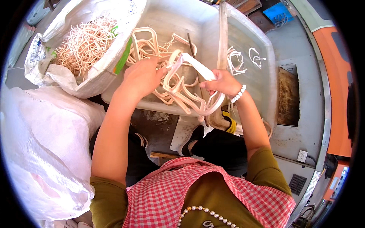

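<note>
In front of me, above a white tub (207, 28), my right hand (224, 83) grips a bent white plastic strip (199, 67). The strip slopes from a corner at upper left down into the fingers, and a curved part continues below the hand. Close to that corner, my left hand (141, 78) has its fingers closed at the cream plastic loops; what they pinch is partly hidden. Several bent cream plastic loops (146, 47) lie tangled in the tub, around and below both hands. A thin dark rod (191, 43) leans among them.
At the upper left stands a white woven sack (102, 81) full of short cream plastic sticks (86, 43). Another large white sack (49, 129) bulges at my left. Right of the tub, a second tub (270, 64) holds water and white bent pieces (236, 60). An orange machine (332, 91) stands far right.
</note>
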Tool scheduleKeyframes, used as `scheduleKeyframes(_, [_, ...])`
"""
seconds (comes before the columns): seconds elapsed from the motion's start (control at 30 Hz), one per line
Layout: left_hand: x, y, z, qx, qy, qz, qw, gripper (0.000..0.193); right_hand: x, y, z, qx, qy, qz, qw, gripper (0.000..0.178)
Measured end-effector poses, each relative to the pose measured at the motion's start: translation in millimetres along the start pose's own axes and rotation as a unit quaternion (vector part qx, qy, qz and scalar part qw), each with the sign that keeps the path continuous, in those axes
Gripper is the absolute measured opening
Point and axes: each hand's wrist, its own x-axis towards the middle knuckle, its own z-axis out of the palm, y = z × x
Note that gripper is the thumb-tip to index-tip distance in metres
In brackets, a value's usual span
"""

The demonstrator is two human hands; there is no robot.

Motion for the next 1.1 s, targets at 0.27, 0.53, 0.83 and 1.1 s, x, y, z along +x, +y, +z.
scheduleKeyframes(0.27, [4.0,-2.1,4.8,-0.13,0.164,0.049,0.977,0.027,-29.2,0.5,-0.3,0.269,0.066,-0.01,0.961,0.019])
scheduleKeyframes(0.53, [-17.6,8.5,26.2,-0.033,0.085,0.248,0.964,0.045,-52.9,11.1,-28.7,0.441,0.047,0.031,0.896,0.026])
scheduleKeyframes(0.83, [-2.7,8.9,5.7,-0.094,0.066,0.298,0.948,0.025,-27.3,36.4,-27.9,0.591,-0.044,-0.04,0.805,0.04])
scheduleKeyframes(1.1, [-7.2,19.7,6.1,-0.244,0.042,0.17,0.954,0.025,-17.4,-9.0,-16.9,0.67,-0.022,-0.113,0.733,0.045])
